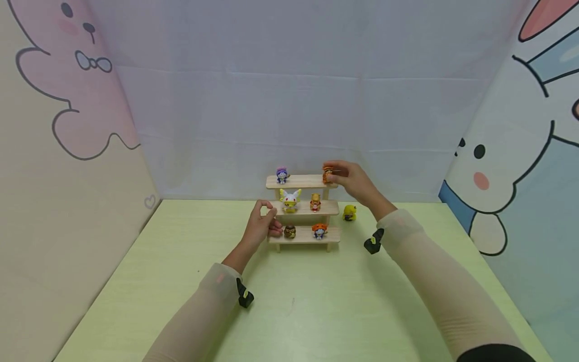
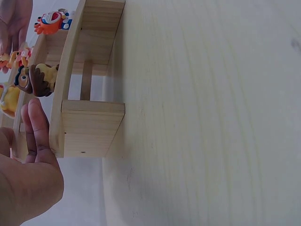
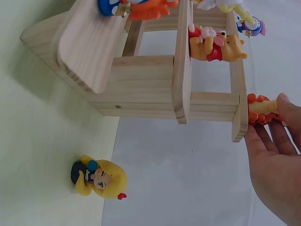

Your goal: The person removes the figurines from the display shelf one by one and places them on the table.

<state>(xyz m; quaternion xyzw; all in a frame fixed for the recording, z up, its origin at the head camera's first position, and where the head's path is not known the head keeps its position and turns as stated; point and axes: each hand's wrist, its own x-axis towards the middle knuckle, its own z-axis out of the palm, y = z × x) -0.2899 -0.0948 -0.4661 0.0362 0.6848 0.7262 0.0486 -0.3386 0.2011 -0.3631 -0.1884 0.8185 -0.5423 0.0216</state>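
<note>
A three-tier wooden display shelf [image 1: 302,207] holds small figurines. On its top tier, my right hand [image 1: 355,183] grips an orange tiger-like figurine [image 3: 264,109] at the right end, thumb on one side and fingers on the other. The figurine's base is at the board. My left hand [image 1: 261,224] is at the shelf's left end, with two straight fingers [image 2: 38,125] against the lowest tier beside a brown owl figurine [image 2: 41,80]. Its thumb and index finger bend near the middle tier; whether they touch the wood I cannot tell.
A yellow-haired figurine [image 3: 101,176] stands on the table [image 1: 289,301] right of the shelf. Other tiers carry a purple-hatted figurine [image 1: 282,175], a white-eared one [image 1: 290,200], a bear [image 3: 221,47] and an orange-topped one [image 1: 319,231]. A white cloth [image 1: 289,100] hangs behind.
</note>
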